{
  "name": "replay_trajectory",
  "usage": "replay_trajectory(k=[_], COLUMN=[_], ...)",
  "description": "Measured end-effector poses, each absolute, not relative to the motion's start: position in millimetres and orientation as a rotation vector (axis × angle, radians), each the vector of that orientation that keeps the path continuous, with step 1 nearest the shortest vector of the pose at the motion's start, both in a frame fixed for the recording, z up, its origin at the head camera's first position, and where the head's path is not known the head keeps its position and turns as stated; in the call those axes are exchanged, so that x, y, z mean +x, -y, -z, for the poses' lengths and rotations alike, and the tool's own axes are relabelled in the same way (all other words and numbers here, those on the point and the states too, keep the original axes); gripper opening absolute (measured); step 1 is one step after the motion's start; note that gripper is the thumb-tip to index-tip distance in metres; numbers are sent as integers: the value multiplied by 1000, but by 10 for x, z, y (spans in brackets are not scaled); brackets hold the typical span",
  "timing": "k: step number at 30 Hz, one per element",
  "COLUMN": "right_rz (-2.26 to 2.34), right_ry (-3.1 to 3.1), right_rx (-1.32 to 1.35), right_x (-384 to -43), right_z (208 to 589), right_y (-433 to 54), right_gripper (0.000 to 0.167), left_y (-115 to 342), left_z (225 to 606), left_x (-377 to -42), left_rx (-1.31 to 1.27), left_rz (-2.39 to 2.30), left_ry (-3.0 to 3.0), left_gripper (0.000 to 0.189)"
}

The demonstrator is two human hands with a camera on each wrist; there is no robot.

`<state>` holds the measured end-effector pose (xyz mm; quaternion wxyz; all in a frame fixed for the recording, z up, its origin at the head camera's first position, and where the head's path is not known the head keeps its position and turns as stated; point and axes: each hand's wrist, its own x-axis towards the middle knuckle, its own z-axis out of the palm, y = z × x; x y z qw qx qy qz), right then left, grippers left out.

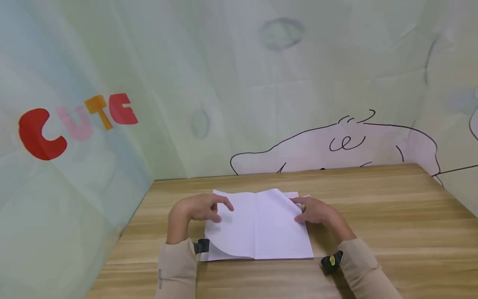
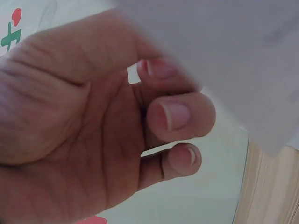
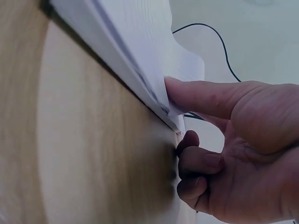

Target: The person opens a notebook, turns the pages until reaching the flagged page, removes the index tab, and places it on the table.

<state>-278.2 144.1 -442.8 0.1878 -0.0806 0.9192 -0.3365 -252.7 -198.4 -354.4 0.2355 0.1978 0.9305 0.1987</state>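
Observation:
An open notebook [image 1: 255, 232] with lined white pages lies on the wooden table. Over the left page [image 1: 237, 224] is my left hand [image 1: 199, 207], its thumb and index finger apart and its other fingers loosely bent. That page's lower left corner curls up, and in the left wrist view a blurred sheet [image 2: 233, 60] covers part of the fingers. My right hand [image 1: 317, 211] pinches the outer edge of the right page [image 1: 276, 224] between thumb and index finger. That page bends up at its top right, showing sheets beneath. In the right wrist view the thumb [image 3: 201, 97] presses on the paper, the other fingers curled below.
The wooden table [image 1: 388, 207] extends on both sides of the notebook. Printed cloth walls [image 1: 209, 83] stand at its back and left, with colourful letters [image 1: 41, 135] on the left one. Both sleeved wrists carry small black devices [image 1: 331, 262].

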Motion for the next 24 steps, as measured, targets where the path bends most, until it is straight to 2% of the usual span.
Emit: replay_trajectory(k=[11, 24], right_rz=[1013, 1061], right_ry=[-2532, -2523], right_rx=[-251, -317], right_x=[-2794, -2778], right_z=[4446, 4322], right_y=[-1432, -1468], right_gripper=[60, 64], left_y=[2101, 2090], left_z=[3587, 3517], left_x=[-2471, -2480], left_rx=[532, 519], left_rz=[-604, -598], left_ry=[-2531, -2541], left_gripper=[39, 38])
